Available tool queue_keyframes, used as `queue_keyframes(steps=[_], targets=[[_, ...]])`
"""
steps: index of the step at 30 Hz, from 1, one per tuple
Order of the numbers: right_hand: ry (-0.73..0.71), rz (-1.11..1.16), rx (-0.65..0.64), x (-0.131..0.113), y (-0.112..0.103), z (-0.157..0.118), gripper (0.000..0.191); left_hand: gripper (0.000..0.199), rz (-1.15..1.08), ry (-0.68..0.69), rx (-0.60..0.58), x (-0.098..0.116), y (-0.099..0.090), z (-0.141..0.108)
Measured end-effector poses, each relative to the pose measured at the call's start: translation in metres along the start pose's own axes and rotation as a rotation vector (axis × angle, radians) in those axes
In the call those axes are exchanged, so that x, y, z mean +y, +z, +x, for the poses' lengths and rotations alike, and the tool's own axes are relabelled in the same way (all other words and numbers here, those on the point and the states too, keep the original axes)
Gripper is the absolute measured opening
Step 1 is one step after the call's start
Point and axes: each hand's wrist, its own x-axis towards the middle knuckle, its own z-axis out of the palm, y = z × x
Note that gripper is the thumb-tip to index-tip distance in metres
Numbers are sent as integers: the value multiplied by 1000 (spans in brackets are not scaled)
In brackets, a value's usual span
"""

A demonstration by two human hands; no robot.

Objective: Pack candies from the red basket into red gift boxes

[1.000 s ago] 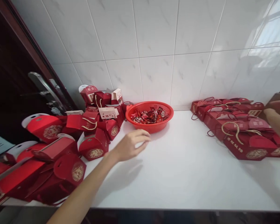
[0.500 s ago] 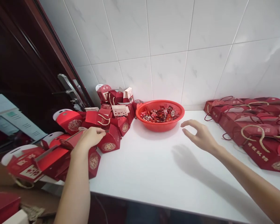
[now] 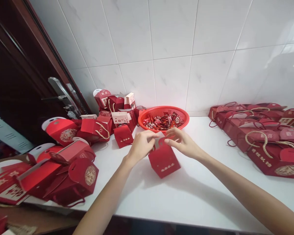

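Observation:
A small red gift box [image 3: 164, 160] with gold lettering is held tilted over the white table, in front of the basket. My left hand [image 3: 142, 145] grips its upper left edge, fingers closed on the flap. On the other side my right hand [image 3: 183, 141] pinches the top right flap. The box's top appears partly unfolded, though my fingers hide some of it. Just behind stands a red plastic basket [image 3: 147, 128] full of wrapped candies [image 3: 163, 121].
Red gift boxes [image 3: 75, 182] are heaped on the left of the white table [image 3: 127, 199], several with rope handles. Rows of similar boxes [image 3: 267, 153] stand at the right. A tiled wall [image 3: 171, 78] rises behind, and a dark door with a metal handle [image 3: 61, 93] is at the left.
My left hand has brought a red box from the left pile to the table's middle. My right hand has moved left and closed on the box's top. The view has shifted slightly.

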Motion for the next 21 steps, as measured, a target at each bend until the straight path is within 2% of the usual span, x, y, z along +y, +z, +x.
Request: queue_keyframes(steps=[3, 6, 9, 12, 15, 18, 21], targets=[[41, -9, 16, 6, -3, 3, 29, 31, -39, 66, 5, 4, 23, 18], [107, -111, 86, 8, -6, 5, 36, 30, -105, 42, -8, 1, 39, 29], [180, -256, 102, 6, -6, 6, 44, 36, -165, 6, -85, -5, 47, 32], [237, -360, 43, 4, -3, 9, 52, 49, -260, -36, -187, -12, 47, 31], [279, -390, 8, 4, 3, 13, 67, 55, -350, -99, -234, -16, 44, 30], [266, -303, -22, 6, 4, 16, 77, 60, -407, -137, -281, -18, 38, 29], [269, -84, -44, 11, -5, 14, 66, 65, -537, -187, -386, -26, 24, 27]])
